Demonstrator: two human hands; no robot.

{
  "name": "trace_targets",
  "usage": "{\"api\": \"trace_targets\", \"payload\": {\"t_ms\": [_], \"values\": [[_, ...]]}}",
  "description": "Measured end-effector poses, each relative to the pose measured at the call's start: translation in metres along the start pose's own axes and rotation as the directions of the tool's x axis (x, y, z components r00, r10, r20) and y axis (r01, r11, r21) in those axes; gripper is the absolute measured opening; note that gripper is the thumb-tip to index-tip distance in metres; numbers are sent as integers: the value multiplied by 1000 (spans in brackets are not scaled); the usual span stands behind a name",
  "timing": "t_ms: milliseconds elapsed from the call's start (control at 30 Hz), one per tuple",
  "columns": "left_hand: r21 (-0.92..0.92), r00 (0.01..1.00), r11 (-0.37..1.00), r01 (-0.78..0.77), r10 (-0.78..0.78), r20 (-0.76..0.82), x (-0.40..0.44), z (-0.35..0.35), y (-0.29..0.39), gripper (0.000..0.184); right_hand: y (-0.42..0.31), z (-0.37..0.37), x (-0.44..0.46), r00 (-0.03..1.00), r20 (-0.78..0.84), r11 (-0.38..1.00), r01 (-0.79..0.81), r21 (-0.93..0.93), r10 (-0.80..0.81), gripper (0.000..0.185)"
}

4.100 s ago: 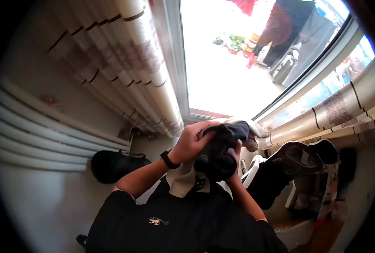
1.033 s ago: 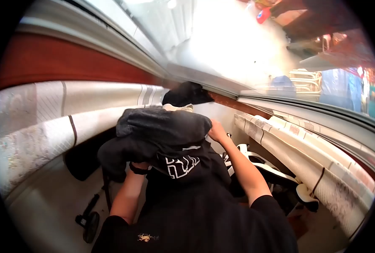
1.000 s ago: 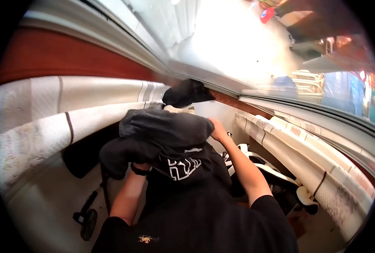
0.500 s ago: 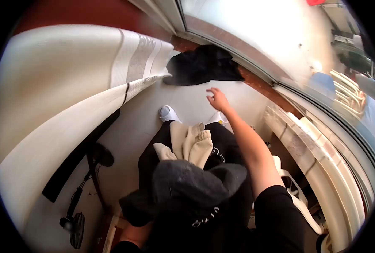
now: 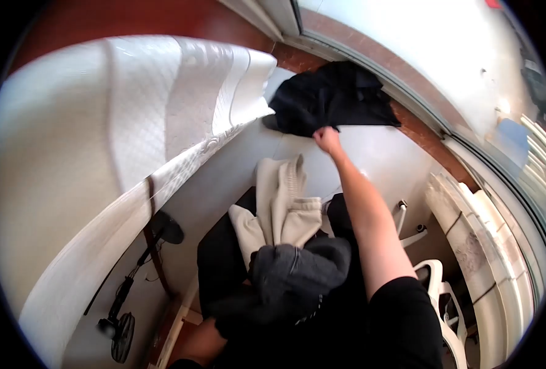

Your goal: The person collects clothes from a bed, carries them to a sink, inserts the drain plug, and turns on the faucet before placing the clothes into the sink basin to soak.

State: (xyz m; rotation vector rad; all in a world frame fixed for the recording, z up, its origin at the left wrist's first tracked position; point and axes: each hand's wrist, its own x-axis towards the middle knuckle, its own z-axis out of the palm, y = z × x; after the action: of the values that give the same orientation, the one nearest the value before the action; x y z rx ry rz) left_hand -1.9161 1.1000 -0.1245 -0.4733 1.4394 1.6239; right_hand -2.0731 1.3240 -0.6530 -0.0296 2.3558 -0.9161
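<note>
Leftmost, pale curtain: a patterned panel bulging over the left side of the floor, its lower end beside the black cloth.
Black fan: near the floor's left edge, a caged head, a slim pole and a round dark disc at the pole's other end.
Left forearm: at the bottom, running in under the dark grey garment; the left grip is covered there, so I cannot tell whether it is apart or clamped.
Beige garment: spread beyond the grey bundle, touching it, over the black trousers, with ribbing at its edge.
Cloth's place: heaped at the floor's far edge, along the reddish sill.
Right grip: arm outstretched, fingers drawn together and clamped on the cloth's near edge.
White chair: partly in view right of the right arm, two castors above it.
Right curtain: gathered along the floor's right edge.
</note>
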Motion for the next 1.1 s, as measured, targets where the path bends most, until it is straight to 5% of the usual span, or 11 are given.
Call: {"api": "trace_targets", "payload": {"t_ms": [167, 300, 400, 533, 600, 667, 733, 867, 933, 1000, 1100], "values": [[39, 981, 986, -164, 159, 114, -18, 39, 78, 92, -82, -137, -191, 987, 92, 949, -153, 276, 133, 23], [-142, 954, 979, -147, 179, 242, -64, 94, 168, 118, -245, -348, -302, 993, -71, 868, 117, 483, -94, 19], [303, 870, 844, -443, 323, 372, -111, 119, 228, 119, -390, -531, -399, 880, 105, 786, 353, 507, -463, 15], [277, 828, 790, -547, 462, 319, -150, 167, 305, 99, -510, -684, -494, 635, 335, 685, 447, 575, -696, 12], [78, 859, 938, -339, 274, 431, -146, 186, 331, 85, -538, -727, -519, 600, 263, 620, 525, 583, -756, 13], [193, 770, 811, -552, 408, 490, -165, 212, 373, 72, -546, -757, -531, 604, 40, 462, 563, 685, -796, 13], [225, 706, 729, -646, 458, 540, -178, 230, 408, 67, -528, -778, -546, 782, -113, 473, 478, 740, -613, 20], [198, 695, 692, -694, 573, 434, -174, 188, 438, 67, -448, -813, -548, 840, -536, 560, 484, 673, -81, 29], [160, 766, 778, -607, 520, 379, -183, 167, 456, 60, -414, -827, -543, 639, -727, 378, 626, 682, 254, 38], [155, 794, 802, -577, 507, 335, -188, 144, 470, 54, -395, -847, -547, 499, -756, 388, 655, 649, 424, 59], [218, 576, 535, -816, 719, 389, -198, 137, 523, 44, -396, -878, -534, 448, -707, 217, 740, 637, 547, 82]]}}
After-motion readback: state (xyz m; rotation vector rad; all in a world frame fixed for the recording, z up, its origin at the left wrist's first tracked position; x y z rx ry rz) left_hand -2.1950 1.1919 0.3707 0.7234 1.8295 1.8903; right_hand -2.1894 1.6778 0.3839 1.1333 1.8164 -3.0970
